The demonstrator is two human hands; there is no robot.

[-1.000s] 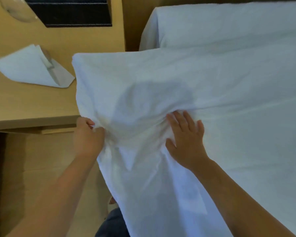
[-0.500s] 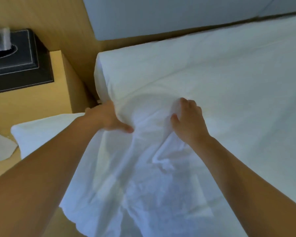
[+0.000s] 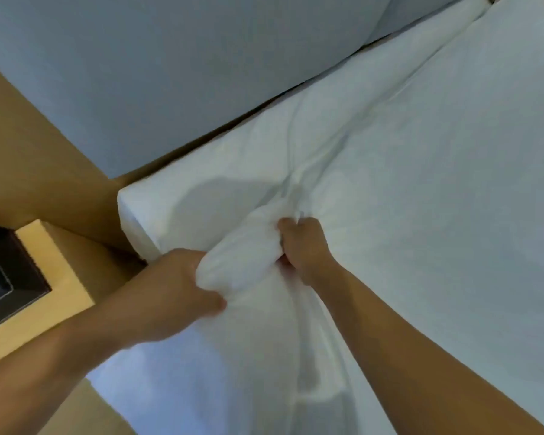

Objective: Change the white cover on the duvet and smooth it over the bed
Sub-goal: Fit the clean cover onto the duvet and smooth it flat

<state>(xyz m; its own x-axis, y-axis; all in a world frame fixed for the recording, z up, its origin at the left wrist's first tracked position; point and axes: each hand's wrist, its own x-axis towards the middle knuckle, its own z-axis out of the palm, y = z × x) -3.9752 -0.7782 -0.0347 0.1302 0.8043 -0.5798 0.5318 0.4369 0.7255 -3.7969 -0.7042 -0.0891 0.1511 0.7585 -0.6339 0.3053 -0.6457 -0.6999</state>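
Observation:
The white duvet cover [image 3: 405, 189] lies spread over the bed, which fills the right and centre of the head view. Near the bed's top left corner a thick bunch of the cover [image 3: 245, 249] is gathered up. My left hand [image 3: 182, 284] grips this bunch from the left, fingers curled under it. My right hand [image 3: 302, 243] grips the same bunch from the right, fingers closed into the cloth. Creases run from the bunch toward the upper right. The cover's lower part hangs down between my forearms.
A pale padded headboard [image 3: 176, 67] stands behind the bed. A wooden wall panel [image 3: 32, 152] and a light wooden bedside table [image 3: 54, 296] are at the left, with a dark box [image 3: 4, 271] on the table.
Both hands have moved toward the bed's top corner and closed round a gathered bunch of the cover; a second ago the right hand lay flat. The view has tilted up toward the headboard.

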